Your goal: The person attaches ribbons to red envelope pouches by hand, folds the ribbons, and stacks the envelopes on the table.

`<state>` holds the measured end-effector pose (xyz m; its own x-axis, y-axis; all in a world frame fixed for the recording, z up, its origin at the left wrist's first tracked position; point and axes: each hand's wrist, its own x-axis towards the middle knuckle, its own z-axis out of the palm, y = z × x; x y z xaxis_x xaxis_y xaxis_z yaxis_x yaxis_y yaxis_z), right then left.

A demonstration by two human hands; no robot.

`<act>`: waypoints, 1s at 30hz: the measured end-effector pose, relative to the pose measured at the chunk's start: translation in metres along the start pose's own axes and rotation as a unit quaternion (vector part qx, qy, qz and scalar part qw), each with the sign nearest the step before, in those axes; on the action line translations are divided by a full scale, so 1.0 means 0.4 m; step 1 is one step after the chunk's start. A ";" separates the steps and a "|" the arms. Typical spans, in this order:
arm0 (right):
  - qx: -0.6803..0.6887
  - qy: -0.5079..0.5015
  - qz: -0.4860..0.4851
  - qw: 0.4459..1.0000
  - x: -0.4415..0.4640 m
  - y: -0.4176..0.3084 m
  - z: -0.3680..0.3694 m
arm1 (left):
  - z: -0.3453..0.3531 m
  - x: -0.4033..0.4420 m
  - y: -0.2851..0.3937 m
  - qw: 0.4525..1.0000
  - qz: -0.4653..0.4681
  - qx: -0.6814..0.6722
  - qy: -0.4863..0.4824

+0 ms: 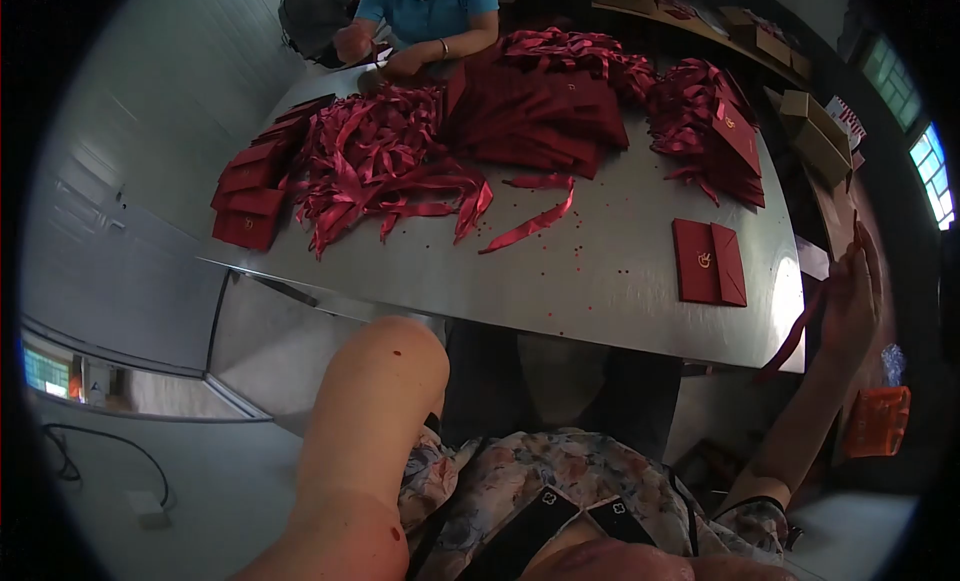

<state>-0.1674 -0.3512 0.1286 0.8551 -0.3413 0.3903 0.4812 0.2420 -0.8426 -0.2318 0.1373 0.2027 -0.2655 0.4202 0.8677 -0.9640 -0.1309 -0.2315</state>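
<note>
My right hand (853,291) is raised beyond the table's right edge, its fingers pointing up and close together. A dark red ribbon (797,333) hangs beside it, and a bit of red shows at the fingertips. Near this hand, a flat red envelope-like bag (710,263) with a gold mark lies on the metal table (620,291). My left arm is bent, with the elbow towards the table's front edge; my left hand is out of view. A loose red ribbon (530,231) lies mid-table.
Ribboned red bags (370,146) and stacked red bags (540,116) cover the table's far part; more stand at the left (250,201) and right (735,146). A co-worker in a blue shirt (430,11) sits behind. Cardboard box (815,136) and orange basket (877,421) are at right.
</note>
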 end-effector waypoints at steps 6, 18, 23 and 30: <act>-0.049 0.043 0.029 0.997 -0.050 0.035 -0.149 | 0.002 0.001 0.018 1.000 -0.019 -0.006 -0.005; -0.045 -0.022 0.107 0.993 -0.119 0.129 -0.275 | -0.033 0.052 0.109 0.997 -0.028 0.062 -0.044; -0.050 0.060 0.113 0.990 -0.136 0.116 -0.131 | -0.019 0.015 0.078 0.999 -0.046 0.015 -0.006; -0.363 0.013 0.110 0.925 -0.142 0.169 -0.045 | 0.002 -0.021 0.028 0.995 -0.084 -0.045 0.034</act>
<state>-0.1869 -0.3318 0.0430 0.9072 -0.3813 0.1779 0.0304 -0.3623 -0.9316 -0.2404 0.1317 0.1932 -0.0987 0.4887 0.8668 -0.9915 0.0263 -0.1278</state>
